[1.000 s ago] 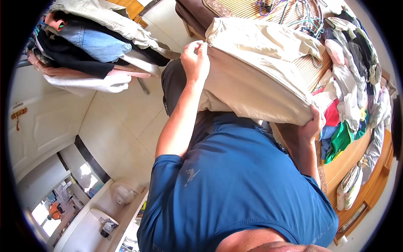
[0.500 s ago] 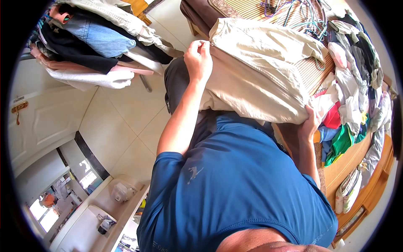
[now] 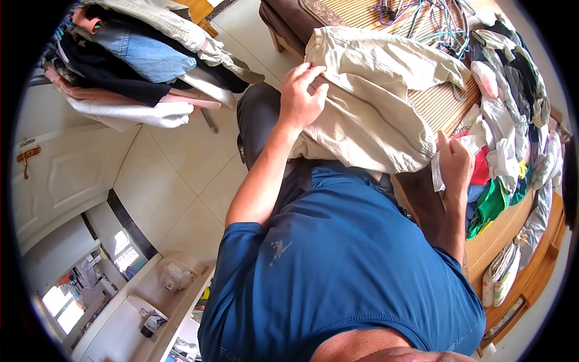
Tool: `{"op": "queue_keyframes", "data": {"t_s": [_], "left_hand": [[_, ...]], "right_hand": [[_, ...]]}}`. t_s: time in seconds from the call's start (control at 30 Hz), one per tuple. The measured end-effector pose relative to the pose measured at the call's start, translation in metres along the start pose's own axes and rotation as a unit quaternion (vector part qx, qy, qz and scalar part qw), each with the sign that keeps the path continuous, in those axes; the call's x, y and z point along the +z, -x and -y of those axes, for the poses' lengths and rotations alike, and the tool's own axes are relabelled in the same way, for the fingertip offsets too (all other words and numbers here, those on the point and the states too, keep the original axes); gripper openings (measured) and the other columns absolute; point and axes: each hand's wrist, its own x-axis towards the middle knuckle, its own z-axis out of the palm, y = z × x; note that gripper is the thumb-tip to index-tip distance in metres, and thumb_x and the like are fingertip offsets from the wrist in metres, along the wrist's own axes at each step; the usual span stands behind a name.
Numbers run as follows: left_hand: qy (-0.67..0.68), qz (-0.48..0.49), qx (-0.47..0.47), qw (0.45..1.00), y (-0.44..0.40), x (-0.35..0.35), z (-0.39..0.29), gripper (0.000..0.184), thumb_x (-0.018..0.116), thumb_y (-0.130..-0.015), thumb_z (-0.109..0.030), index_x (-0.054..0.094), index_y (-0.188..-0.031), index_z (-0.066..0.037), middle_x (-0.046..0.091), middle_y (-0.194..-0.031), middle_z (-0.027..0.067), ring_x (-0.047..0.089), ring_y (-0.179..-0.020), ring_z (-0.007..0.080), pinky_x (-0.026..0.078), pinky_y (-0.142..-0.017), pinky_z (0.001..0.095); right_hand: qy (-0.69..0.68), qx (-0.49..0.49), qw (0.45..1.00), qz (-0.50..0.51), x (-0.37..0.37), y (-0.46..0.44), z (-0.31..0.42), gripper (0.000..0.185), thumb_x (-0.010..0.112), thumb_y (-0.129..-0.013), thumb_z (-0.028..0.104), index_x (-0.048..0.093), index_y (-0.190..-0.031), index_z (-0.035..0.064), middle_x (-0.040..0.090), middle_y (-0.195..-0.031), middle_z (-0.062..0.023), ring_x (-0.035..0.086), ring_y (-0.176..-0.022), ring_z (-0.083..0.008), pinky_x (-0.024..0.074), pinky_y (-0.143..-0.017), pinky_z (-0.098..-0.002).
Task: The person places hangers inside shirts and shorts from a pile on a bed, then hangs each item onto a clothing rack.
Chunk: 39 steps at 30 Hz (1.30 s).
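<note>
1 beige garment (image 3: pixel 374 120) lies across the far middle of the scene, creased, its far part on a slatted mat (image 3: pixel 446 105) and its near edge by the front of the person's blue shirt (image 3: pixel 350 247). The left hand (image 3: pixel 301 96) is at the garment's left end, fingers bent against the cloth; its grip is narrow, with thumb and forefinger a little apart, and I cannot tell whether the other fingers pinch any fabric. The right hand (image 3: pixel 455 163) is curled just beside the garment's right end; its grip is nearly closed, and I cannot tell whether it holds the white cloth strip (image 3: pixel 437 173) that shows next to it. Beyond the garment, at the far right of the mat, lies a tangle of hangers (image 3: pixel 449 30). Right of the mat, a mixed pile of clothes (image 3: pixel 506 114) includes 1 red piece (image 3: pixel 480 167) and 1 green piece (image 3: pixel 490 202), both on its near side. Nearer on the right, a patterned cloth (image 3: pixel 502 280) rests on a wooden counter (image 3: pixel 491 247). At the far left hangs a row of clothes, with a blue denim piece (image 3: pixel 142 54) among black, white and pink ones. A white door (image 3: pixel 66 175) stands left, and near left a clear plastic bag (image 3: pixel 176 276) sits on a pale shelf (image 3: pixel 196 262).
</note>
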Motion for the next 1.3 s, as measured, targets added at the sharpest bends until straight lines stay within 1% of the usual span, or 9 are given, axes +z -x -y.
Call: {"op": "queue_keyframes", "data": {"t_s": [0.13, 0.17, 0.57, 0.67, 0.77, 0.83, 0.9, 1.13, 1.3], "left_hand": [[0.082, 0.002, -0.039, 0.996, 0.000, 0.000, 0.013, 0.035, 0.065, -0.095, -0.010, 0.073, -0.129, -0.005, 0.071, -0.133, 0.0180, 0.065, -0.129, 0.0291, 0.049, -0.110, 0.0379], [0.135, -0.011, -0.098, 0.986, -0.002, 0.000, 0.015, 0.033, 0.063, -0.097, -0.010, 0.072, -0.128, -0.002, 0.072, -0.129, 0.0193, 0.067, -0.124, 0.0301, 0.051, -0.108, 0.0380], [0.155, -0.034, -0.276, 0.948, -0.027, 0.021, 0.086, 0.041, 0.063, -0.092, -0.011, 0.069, -0.128, 0.008, 0.075, -0.122, 0.0227, 0.072, -0.113, 0.0300, 0.054, -0.101, 0.0374], [0.211, -0.012, -0.376, 0.902, -0.034, 0.022, 0.102, 0.048, 0.064, -0.096, -0.013, 0.063, -0.140, 0.006, 0.067, -0.139, 0.0239, 0.066, -0.121, 0.0282, 0.050, -0.104, 0.0357], [0.347, 0.054, -0.567, 0.745, -0.042, 0.020, 0.097, 0.044, 0.067, -0.098, -0.024, 0.065, -0.132, 0.003, 0.069, -0.127, 0.0214, 0.066, -0.119, 0.0321, 0.050, -0.106, 0.0478], [0.419, 0.091, -0.566, 0.704, -0.039, 0.030, 0.119, 0.042, 0.068, -0.096, -0.021, 0.065, -0.131, 0.003, 0.070, -0.122, 0.0204, 0.068, -0.115, 0.0322, 0.051, -0.104, 0.0490], [0.488, 0.128, -0.561, 0.657, -0.037, 0.033, 0.124, 0.040, 0.069, -0.095, -0.018, 0.065, -0.129, 0.003, 0.071, -0.118, 0.0194, 0.069, -0.111, 0.0324, 0.053, -0.101, 0.0502], [0.500, -0.029, -0.375, 0.781, -0.031, -0.019, 0.070, 0.024, 0.071, -0.088, 0.000, 0.070, -0.112, 0.003, 0.074, -0.102, 0.0119, 0.073, -0.087, 0.0218, 0.060, -0.080, 0.0361], [0.472, -0.050, -0.253, 0.843, -0.026, -0.065, 0.027, 0.023, 0.076, -0.089, 0.002, 0.070, -0.111, 0.001, 0.074, -0.101, 0.0054, 0.069, -0.088, 0.0111, 0.056, -0.082, 0.0263]], "right_hand": [[-0.046, -0.044, 0.998, 0.009, 0.024, 0.001, 0.018, 0.043, 0.077, -0.096, 0.036, 0.066, -0.073, 0.0012, 0.058, -0.063, -0.0182, 0.058, -0.058, -0.0327, 0.0474, -0.061, -0.0437], [-0.092, -0.045, 0.995, 0.003, 0.031, 0.002, 0.021, 0.043, 0.078, -0.096, 0.032, 0.064, -0.073, -0.0016, 0.051, -0.057, -0.0130, 0.048, -0.053, -0.0194, 0.0426, -0.056, -0.0394], [-0.101, -0.032, 0.993, 0.047, 0.032, 0.002, 0.039, 0.036, 0.078, -0.094, 0.035, 0.072, -0.077, 0.0031, 0.065, -0.066, -0.0159, 0.065, -0.060, -0.0323, 0.0503, -0.062, -0.0421], [-0.096, -0.045, 0.993, 0.052, 0.033, 0.001, 0.041, 0.036, 0.078, -0.094, 0.034, 0.073, -0.078, 0.0026, 0.065, -0.066, -0.0161, 0.065, -0.060, -0.0328, 0.0504, -0.062, -0.0422], [-0.114, -0.068, 0.990, 0.044, 0.034, 0.001, 0.049, 0.035, 0.079, -0.095, 0.031, 0.071, -0.078, 0.0005, 0.061, -0.063, -0.0144, 0.058, -0.057, -0.0256, 0.0477, -0.059, -0.0401], [-0.135, -0.084, 0.987, 0.034, 0.033, -0.001, 0.057, 0.035, 0.079, -0.095, 0.027, 0.069, -0.077, -0.0013, 0.056, -0.060, -0.0124, 0.052, -0.054, -0.0180, 0.0450, -0.057, -0.0380], [-0.122, -0.081, 0.986, 0.076, 0.028, -0.008, 0.068, 0.032, 0.076, -0.095, 0.030, 0.074, -0.081, 0.0012, 0.065, -0.068, -0.0167, 0.066, -0.063, -0.0323, 0.0509, -0.064, -0.0418], [-0.224, -0.225, 0.948, 0.011, 0.030, -0.085, 0.121, 0.026, 0.075, -0.095, 0.024, 0.077, -0.111, 0.0036, 0.077, -0.100, -0.0133, 0.072, -0.079, -0.0238, 0.0567, -0.076, -0.0359], [-0.087, -0.406, 0.910, -0.001, 0.076, -0.150, 0.168, 0.061, 0.076, -0.093, 0.026, 0.056, -0.149, 0.0122, 0.060, -0.148, -0.0140, 0.057, -0.135, -0.0325, 0.0458, -0.112, -0.0435]]}}
